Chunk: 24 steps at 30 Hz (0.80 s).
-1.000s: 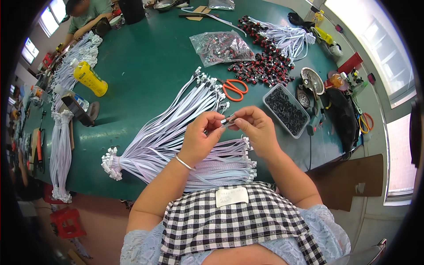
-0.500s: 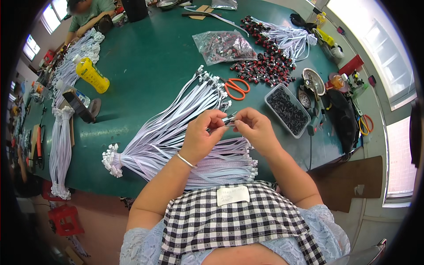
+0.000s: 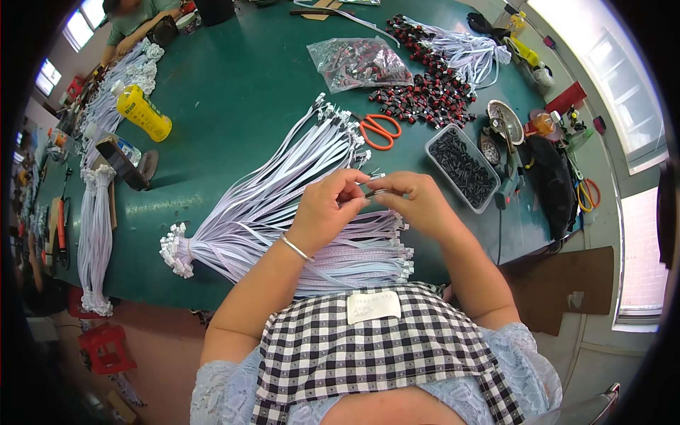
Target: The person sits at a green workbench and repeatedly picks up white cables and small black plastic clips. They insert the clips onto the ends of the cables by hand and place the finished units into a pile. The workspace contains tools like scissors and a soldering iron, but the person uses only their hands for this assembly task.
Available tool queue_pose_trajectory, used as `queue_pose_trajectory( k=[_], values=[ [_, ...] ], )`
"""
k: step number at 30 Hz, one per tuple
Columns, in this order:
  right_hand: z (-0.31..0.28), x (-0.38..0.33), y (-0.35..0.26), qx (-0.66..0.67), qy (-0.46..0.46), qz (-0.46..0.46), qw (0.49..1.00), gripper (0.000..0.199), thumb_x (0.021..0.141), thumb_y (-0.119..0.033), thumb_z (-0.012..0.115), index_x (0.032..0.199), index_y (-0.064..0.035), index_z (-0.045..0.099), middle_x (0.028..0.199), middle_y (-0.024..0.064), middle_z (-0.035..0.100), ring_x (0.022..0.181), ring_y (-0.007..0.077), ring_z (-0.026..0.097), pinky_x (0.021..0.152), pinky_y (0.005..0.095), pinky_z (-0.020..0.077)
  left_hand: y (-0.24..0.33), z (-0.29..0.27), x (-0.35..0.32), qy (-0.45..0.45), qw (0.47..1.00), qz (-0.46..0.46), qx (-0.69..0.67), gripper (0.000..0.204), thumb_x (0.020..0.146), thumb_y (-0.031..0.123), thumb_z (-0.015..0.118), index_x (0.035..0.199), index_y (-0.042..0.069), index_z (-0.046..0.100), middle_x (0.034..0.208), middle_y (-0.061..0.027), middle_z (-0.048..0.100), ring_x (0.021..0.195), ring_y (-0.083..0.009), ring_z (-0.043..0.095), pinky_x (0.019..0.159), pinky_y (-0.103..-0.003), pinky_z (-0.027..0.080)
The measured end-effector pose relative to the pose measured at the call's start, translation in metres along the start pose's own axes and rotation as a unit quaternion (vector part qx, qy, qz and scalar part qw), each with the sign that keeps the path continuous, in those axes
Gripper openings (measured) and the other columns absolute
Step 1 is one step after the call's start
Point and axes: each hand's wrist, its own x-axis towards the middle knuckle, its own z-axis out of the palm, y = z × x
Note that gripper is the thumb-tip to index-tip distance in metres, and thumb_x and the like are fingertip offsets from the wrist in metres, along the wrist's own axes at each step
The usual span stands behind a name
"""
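Note:
A fanned bundle of flat white ribbon cables point(image 3: 248, 205), with small white connectors at its gathered left end, lies in front of me. My left hand point(image 3: 331, 205) is closed above it, thumb and index finger pinching a cable's wire end. Opposite it, my right hand point(image 3: 414, 202) is closed too, thumb and index finger on a small dark sleeve-like piece point(image 3: 371, 193) between the two hands. The fingers partly hide this piece. Right of my hands stands a clear plastic tub point(image 3: 430, 150) holding many short black tubes point(image 3: 464, 170). Orange-handled scissors point(image 3: 380, 132) lie beyond the cable tips.
Farther back are a clear bag of parts point(image 3: 358, 64), a heap of red-and-black components point(image 3: 425, 103) and another cable bundle point(image 3: 467, 57). A yellow bottle point(image 3: 144, 113) and a phone on a stand point(image 3: 124, 164) stand left. A metal bowl point(image 3: 504, 122) sits right. Another person point(image 3: 138, 25) sits far left.
My fingertips have drawn slightly apart, and the dark piece between them shows more plainly. My right index finger reaches farther left. The whole view has shifted slightly.

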Motion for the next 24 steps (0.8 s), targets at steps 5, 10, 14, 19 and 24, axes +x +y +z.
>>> queue_pose_trajectory(
  k=[5,10,14,19,24],
  values=[
    [0.0,-0.006,0.005,0.017,0.045,-0.069,0.996,0.019,0.077,-0.007,0.069,0.096,-0.0027,0.067,0.089,0.0058,0.064,0.075,0.0113,0.057,0.069,0.0258,0.0464,-0.006,0.003,-0.001,0.0,1.0,-0.01,-0.008,0.027,0.076,0.003,0.067,0.102,0.005,0.061,0.077,-0.0061,0.061,0.066,-0.0123,0.059,0.062,-0.024,0.048],
    [0.008,-0.004,0.01,-0.071,0.093,-0.107,0.987,0.013,0.078,-0.007,0.067,0.09,-0.0018,0.066,0.082,0.0078,0.063,0.074,0.0176,0.058,0.068,0.0291,0.0461,-0.007,0.002,-0.001,-0.049,0.997,0.031,0.055,0.025,0.076,0.008,0.07,0.1,0.002,0.063,0.083,-0.0046,0.057,0.07,-0.0114,0.055,0.064,-0.024,0.046],
    [0.013,-0.001,0.012,-0.167,0.116,-0.187,0.961,0.01,0.08,-0.008,0.065,0.086,-0.0006,0.063,0.08,0.0113,0.062,0.074,0.0252,0.06,0.067,0.0322,0.0461,-0.016,0.012,0.005,-0.028,0.994,0.027,0.104,0.016,0.081,0.011,0.066,0.093,0.001,0.061,0.079,-0.0046,0.058,0.065,-0.0103,0.054,0.059,-0.025,0.044],
    [0.018,-0.014,0.008,-0.128,0.178,-0.133,0.967,0.01,0.081,-0.008,0.064,0.087,-0.0002,0.062,0.082,0.0114,0.062,0.076,0.026,0.06,0.068,0.0333,0.0465,-0.005,0.014,0.007,-0.015,0.99,0.069,0.123,0.013,0.078,0.015,0.066,0.084,0.005,0.061,0.074,-0.0083,0.058,0.066,-0.0224,0.057,0.057,-0.034,0.044],
    [0.016,-0.019,0.027,-0.123,0.163,-0.149,0.968,0.014,0.079,-0.006,0.065,0.092,-0.0008,0.063,0.085,0.011,0.063,0.078,0.0227,0.061,0.07,0.0324,0.0471,-0.009,0.014,0.008,-0.036,0.964,0.14,0.222,0.014,0.079,0.014,0.066,0.086,0.003,0.061,0.077,-0.0097,0.06,0.068,-0.023,0.057,0.059,-0.032,0.045]
  ],
)
